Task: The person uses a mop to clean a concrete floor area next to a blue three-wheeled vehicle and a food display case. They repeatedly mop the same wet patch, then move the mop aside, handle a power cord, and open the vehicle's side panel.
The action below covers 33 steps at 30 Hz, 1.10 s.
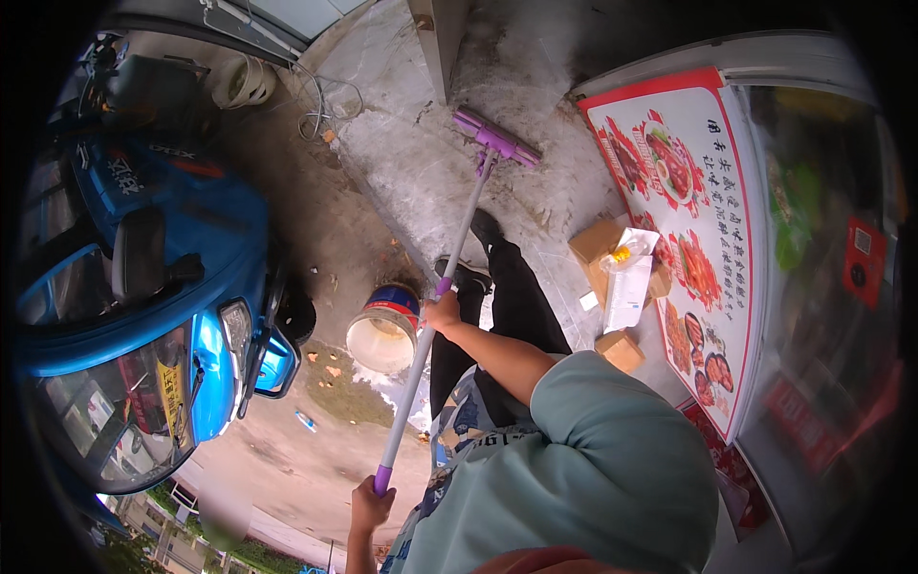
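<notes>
I hold a mop with both hands, its silver pole (pixel 405 402) slanting up and away to a wide purple head (pixel 497 137) that lies on the wet-looking concrete. My right hand (pixel 442 311) is wrapped round the pole near a purple collar, partway along. Lower down at the left, my left hand (pixel 371 505) grips the pole's purple end. Just left of my right hand stands a whitish bucket (pixel 382 337) with a blue and red band; its inside looks pale. My dark shoes (pixel 486 228) are beside the pole, between the bucket and the mop head.
A blue vehicle (pixel 225 258) stands at the left. On the right are cardboard boxes (pixel 598 247), a white carton (pixel 629 287) and a red-edged food sign (pixel 684 230). A post (pixel 442 48) rises beyond the mop head. Loose cable (pixel 316 120) and a pale bucket (pixel 244 83) lie far left.
</notes>
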Motion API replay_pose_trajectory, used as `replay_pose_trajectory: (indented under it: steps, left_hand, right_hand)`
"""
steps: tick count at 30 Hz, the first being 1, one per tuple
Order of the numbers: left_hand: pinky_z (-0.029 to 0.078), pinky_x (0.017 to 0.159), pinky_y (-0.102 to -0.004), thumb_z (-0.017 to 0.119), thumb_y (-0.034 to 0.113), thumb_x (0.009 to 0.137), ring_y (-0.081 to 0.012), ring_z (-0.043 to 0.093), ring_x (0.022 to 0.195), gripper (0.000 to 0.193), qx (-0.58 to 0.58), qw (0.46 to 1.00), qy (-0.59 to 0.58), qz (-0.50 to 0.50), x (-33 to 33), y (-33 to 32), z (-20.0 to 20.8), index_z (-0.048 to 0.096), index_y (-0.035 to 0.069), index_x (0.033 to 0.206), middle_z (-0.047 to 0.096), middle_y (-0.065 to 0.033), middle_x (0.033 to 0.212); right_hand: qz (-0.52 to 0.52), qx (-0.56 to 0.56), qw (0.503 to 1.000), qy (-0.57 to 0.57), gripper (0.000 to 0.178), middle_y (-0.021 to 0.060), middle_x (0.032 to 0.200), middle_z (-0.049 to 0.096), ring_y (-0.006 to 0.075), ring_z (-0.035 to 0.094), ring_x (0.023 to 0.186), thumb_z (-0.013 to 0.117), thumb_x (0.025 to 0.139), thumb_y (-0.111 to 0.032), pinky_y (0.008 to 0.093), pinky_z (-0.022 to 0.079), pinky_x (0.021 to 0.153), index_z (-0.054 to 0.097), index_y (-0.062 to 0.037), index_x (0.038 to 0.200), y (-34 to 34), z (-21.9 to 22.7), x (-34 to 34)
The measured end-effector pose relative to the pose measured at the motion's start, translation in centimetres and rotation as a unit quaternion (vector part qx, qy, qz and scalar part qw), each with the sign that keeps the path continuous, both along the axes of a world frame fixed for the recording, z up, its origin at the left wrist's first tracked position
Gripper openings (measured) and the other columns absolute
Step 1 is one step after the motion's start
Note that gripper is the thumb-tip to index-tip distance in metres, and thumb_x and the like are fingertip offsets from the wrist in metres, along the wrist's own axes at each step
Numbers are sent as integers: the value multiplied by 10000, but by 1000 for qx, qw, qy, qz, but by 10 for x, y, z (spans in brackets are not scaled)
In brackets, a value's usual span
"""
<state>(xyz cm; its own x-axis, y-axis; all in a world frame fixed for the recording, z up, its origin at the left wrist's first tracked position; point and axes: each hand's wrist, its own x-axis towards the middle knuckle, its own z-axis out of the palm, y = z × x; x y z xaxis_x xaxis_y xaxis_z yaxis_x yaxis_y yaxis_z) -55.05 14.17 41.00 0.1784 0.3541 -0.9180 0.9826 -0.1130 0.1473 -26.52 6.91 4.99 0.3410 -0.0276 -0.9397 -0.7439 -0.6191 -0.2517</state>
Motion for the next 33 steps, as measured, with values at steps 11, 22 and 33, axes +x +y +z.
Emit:
replay_pose_trajectory:
  steps: [11, 22, 33]
  left_hand:
    - [488, 580, -345, 767, 105, 807, -229, 630, 599, 322, 82, 968, -225, -70, 243, 86, -86, 639, -15, 1076, 657, -155, 717]
    - [359, 531, -265, 660, 109, 921, -68, 412, 617, 295, 29, 995, -89, 16, 223, 120, 28, 632, -35, 1177, 512, 7, 691]
    - [345, 527, -276, 688, 204, 924, -90, 431, 612, 371, 240, 969, -58, 34, 165, 115, 191, 674, -62, 1182, 589, -33, 692]
  right_hand:
    - [-132, -17, 988, -74, 450, 289, 1040, 668, 352, 725, 667, 626, 844, -99, 393, 609, 566, 466, 155, 1179, 13, -72, 257]
    - [-86, -18, 995, 40, 663, 286, 1036, 619, 389, 703, 847, 742, 792, -181, 433, 612, 612, 295, 118, 1181, 61, -32, 169]
    - [-35, 74, 992, 100, 563, 288, 1091, 589, 362, 703, 751, 650, 852, -194, 427, 590, 432, 352, 106, 1225, 118, 90, 45]
